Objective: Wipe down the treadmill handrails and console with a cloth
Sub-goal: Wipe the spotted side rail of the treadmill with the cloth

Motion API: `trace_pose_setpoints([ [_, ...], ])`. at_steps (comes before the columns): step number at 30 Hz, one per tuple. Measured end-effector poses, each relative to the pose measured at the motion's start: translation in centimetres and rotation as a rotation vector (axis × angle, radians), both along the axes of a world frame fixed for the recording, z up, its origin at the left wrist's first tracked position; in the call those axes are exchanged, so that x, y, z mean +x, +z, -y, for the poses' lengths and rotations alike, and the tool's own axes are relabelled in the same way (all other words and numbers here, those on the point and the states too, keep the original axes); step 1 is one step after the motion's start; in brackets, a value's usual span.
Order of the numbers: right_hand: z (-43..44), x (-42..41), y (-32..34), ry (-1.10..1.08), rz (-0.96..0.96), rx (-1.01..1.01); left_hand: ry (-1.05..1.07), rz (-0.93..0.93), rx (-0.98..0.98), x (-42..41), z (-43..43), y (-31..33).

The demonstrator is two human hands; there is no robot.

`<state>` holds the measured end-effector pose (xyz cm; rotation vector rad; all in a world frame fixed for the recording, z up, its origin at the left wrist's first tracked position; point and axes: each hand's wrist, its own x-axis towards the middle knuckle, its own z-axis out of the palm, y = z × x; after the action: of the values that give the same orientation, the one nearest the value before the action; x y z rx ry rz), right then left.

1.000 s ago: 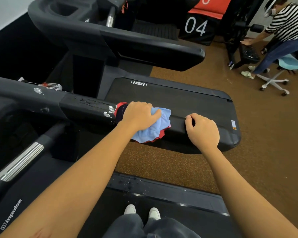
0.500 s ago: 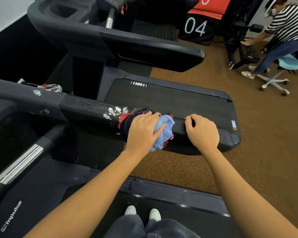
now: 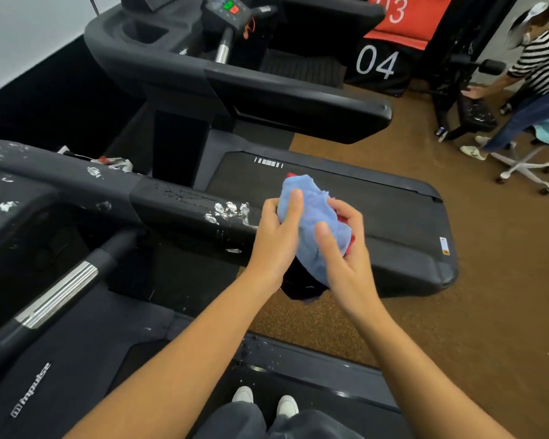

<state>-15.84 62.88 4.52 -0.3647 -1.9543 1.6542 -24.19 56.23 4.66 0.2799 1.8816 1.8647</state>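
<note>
Cloth (image 3: 311, 223) now off "impulse" treadmill (image 3: 76, 359) handrail (image 3: 178, 201)

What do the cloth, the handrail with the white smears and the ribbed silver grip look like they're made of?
Cloth: soft woven or knit fabric, light blue with red and dark parts; it bunches and folds. Handrail: probably moulded plastic, matt black, with rounded, seamless edges. Silver grip: likely ribbed metal, judging by its bright sheen, though plated plastic is possible.
</note>
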Motion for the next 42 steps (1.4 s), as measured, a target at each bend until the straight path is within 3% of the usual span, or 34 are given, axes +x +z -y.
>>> trace_pose_setpoints([
  [3,1.1,-0.1,0.1,0.131,0.047,-0.103,-0.127,0.371,0.244,0.8,0.4,0.1],
  [6,0.5,-0.2,-0.7,0.109,0.126,-0.096,-0.14,0.409,0.336,1.0,1.2,-1.0],
  [12,-0.6,-0.5,-1.6,0.083,0.252,-0.134,-0.103,0.17,-0.013,1.2,2.9,-2.0],
  [19,-0.9,-1.7,-2.2,0.127,0.25,-0.094,-0.035,-0.075,-0.203,-0.2,5.1,-1.3],
  [24,-0.9,-1.7,-1.6,-0.006,0.235,0.015,0.108,-0.514,-0.492,-3.1,8.5,-3.3],
  [28,-0.6,-1.9,-1.9,-0.119,0.146,0.259,0.165,-0.706,-0.588,-6.7,10.2,-3.1],
  [33,0.8,-3.6,-3.4,-0.184,0.289,0.547,0.053,-0.933,-0.78,-11.1,12.0,-3.2],
  [37,2.3,-5.6,-4.6,-0.2,0.381,0.705,-0.008,-0.994,-0.865,-13.6,13.4,-3.9],
  [42,4.1,-7.4,-5.3,-0.282,0.493,0.888,-0.11,-1.063,-0.837,-14.6,13.8,-4.8],
])
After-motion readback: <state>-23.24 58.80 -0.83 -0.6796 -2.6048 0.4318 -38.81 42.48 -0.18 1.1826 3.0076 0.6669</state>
